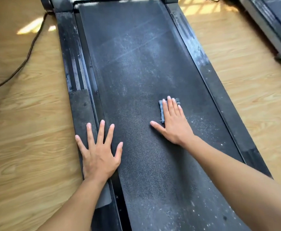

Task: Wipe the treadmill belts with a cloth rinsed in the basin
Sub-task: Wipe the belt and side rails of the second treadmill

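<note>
The right hand point(173, 124) lies flat, fingers together and thumb out, pressing the cloth point(162, 111) onto the belt point(136, 64) toward its right edge, about midway along. The cloth is almost hidden under the fingers; a rolled strip shows at the left of them, running along the belt, and a bunched bit past the fingertips. The left hand point(99, 155) is spread flat and empty, straddling the left rail point(79, 107) and the belt's left edge, nearer the person. The dustiest stretch lies ahead of the cloth, so the stroke likely runs forward, away from the person. No basin is in view.
</note>
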`<state>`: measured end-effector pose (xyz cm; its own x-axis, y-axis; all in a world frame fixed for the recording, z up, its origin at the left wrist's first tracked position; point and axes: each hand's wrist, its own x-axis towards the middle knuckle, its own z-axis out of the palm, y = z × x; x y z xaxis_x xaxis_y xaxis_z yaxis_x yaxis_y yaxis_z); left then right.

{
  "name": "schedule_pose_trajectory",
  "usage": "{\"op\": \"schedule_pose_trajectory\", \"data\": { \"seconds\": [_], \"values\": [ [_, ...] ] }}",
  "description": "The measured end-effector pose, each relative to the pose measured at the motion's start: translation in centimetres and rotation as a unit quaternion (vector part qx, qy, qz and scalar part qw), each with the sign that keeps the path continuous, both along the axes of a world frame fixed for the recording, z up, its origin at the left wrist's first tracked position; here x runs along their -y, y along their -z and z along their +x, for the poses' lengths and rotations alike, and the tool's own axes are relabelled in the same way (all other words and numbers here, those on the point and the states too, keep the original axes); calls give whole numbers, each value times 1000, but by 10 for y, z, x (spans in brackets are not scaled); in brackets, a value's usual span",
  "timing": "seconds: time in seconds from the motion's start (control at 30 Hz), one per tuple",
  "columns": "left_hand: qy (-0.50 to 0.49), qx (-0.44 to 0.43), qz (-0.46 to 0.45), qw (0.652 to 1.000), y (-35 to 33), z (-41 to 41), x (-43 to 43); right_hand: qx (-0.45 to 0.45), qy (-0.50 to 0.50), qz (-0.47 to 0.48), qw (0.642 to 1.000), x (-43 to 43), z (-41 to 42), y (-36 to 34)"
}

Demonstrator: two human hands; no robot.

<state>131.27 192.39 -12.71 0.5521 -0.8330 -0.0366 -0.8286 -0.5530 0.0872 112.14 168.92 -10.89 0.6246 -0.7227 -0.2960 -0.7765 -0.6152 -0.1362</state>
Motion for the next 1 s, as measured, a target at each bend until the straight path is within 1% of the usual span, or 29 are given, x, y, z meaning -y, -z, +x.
{"op": "schedule_pose_trajectory", "data": {
  "seconds": [0.07,0.17,0.23,0.27,0.33,0.47,0.53,0.6,0.67,0.77,0.87,0.93,1.0],
  "values": [
    [-1,2,3,1000,-2,-1,0,-20,-28,8,999,-52,-64,-1],
    [3,3,7,1000,-5,-2,2,-43,-36,15,998,-142,-165,-8],
    [0,10,14,1000,-6,-3,2,-67,-54,31,996,-162,-192,-10],
    [-2,11,13,1000,-5,-4,1,-71,-55,42,995,-156,-189,-9],
    [6,9,3,1000,-1,-5,1,-50,-35,42,997,-124,-155,-8],
    [2,5,-8,1000,1,-3,2,1,30,-5,1000,-17,-45,3],
    [1,4,-11,1000,2,-4,1,14,53,-1,998,33,1,2],
    [1,6,-13,1000,2,-4,-1,13,48,0,999,63,25,1],
    [3,9,-16,1000,2,-3,-1,-6,16,6,1000,69,19,0],
    [2,5,-10,1000,1,-4,-1,-31,-66,22,997,34,-44,-6],
    [3,5,4,1000,-2,-5,-2,-94,-116,31,988,-36,-148,-16],
    [1,1,10,1000,-3,-4,1,-131,-112,27,985,-84,-203,-24],
    [1,-2,19,1000,-6,-3,3,-149,-89,32,984,-104,-224,-27]
  ]
}}
